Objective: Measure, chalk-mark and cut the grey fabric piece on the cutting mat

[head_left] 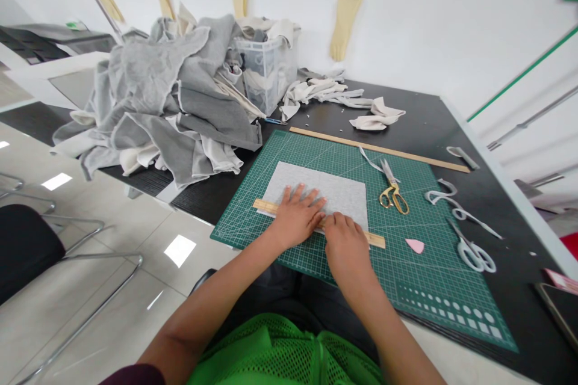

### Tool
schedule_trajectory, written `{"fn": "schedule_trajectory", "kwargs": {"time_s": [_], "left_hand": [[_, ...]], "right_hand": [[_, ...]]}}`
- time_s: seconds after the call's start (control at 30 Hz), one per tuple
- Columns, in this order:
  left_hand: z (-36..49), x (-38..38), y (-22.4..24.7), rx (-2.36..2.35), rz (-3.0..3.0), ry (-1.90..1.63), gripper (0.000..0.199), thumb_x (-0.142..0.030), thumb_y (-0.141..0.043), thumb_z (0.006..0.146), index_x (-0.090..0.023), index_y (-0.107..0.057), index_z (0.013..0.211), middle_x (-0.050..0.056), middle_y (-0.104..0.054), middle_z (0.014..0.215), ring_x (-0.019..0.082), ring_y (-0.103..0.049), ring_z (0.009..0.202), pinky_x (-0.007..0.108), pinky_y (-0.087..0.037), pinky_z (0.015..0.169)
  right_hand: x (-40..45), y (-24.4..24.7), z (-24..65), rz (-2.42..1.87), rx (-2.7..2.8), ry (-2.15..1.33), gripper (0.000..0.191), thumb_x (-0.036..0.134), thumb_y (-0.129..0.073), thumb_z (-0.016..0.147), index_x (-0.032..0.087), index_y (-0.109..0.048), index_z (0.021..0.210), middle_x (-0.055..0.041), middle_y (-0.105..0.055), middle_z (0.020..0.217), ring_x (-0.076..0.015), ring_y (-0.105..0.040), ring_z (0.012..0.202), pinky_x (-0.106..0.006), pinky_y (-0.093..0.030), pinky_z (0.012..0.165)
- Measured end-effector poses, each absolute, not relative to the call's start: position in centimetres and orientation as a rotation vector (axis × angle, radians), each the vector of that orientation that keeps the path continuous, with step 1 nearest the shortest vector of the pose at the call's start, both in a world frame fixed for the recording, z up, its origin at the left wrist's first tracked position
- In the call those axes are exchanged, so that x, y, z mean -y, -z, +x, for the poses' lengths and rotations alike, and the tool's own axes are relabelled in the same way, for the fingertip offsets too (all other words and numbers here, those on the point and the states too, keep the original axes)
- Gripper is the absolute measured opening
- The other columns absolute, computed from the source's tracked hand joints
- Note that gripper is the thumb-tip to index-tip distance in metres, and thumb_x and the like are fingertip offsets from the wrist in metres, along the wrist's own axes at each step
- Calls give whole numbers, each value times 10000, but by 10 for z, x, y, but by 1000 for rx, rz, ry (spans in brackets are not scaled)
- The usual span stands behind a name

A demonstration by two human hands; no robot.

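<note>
A light grey piece of fabric (336,183) lies flat on the green cutting mat (311,147). Across its near edge runs a short wooden ruler (376,240). My left hand (298,216) is spread over the ruler and fabric, fingers apart, pressing down. Beside it, my right hand (347,246) is closed at the ruler's edge with its fingers curled under; whatever they pinch is hidden. To the right, on the mat, are gold-handled scissors (394,195) and a pink piece of tailor's chalk (415,245).
A long wooden ruler (379,149) lies along the mat's far edge. White-handled scissors (476,255) and curled fabric strips (445,195) are at the right. A large heap of grey fabric (180,96) and a clear plastic bin (264,72) stand back left. A phone (560,313) lies at lower right.
</note>
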State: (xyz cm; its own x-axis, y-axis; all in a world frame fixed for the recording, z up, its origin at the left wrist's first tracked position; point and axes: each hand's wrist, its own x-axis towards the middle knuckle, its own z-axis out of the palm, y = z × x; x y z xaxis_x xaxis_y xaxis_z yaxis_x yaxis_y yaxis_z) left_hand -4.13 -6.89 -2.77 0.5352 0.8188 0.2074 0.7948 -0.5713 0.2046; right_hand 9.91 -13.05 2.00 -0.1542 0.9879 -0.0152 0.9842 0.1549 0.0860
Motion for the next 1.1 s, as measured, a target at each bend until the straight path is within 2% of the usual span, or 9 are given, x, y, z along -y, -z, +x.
{"fn": "schedule_trajectory", "kwargs": {"time_s": [0.2,0.4,0.53,1.1], "left_hand": [[-41,69,29,-1415,2678,-436,467,-457,-301,1077,-332,-509,1476,16,-444,1594,378,-307,1508,680,-219,1210],[-41,70,28,-1417,2689,-441,464,-451,-304,1078,-329,-520,1471,10,-447,1592,380,-308,1508,676,-228,1213],[-41,71,27,-1416,2688,-459,468,-448,-293,1081,-323,-531,1464,8,-452,1589,386,-318,1502,676,-233,1211],[-41,71,27,-1417,2679,-479,458,-438,-309,1080,-321,-527,1465,16,-461,1582,378,-315,1503,678,-233,1206]], "right_hand": [[130,-20,99,2002,-2336,-59,257,52,-479,964,113,-693,1093,-195,-694,1121,-329,-633,1042,-420,-470,820],[130,-13,106,2023,-2376,-91,226,65,-524,956,137,-675,1107,-141,-685,1126,-308,-618,1049,-402,-446,837],[129,-10,111,2039,-2388,-96,193,107,-517,986,156,-664,1100,-119,-679,1102,-292,-614,1029,-377,-437,792],[126,-9,112,2024,-2387,-63,196,133,-530,995,172,-668,1129,-127,-664,1145,-288,-598,1060,-353,-440,784]]}}
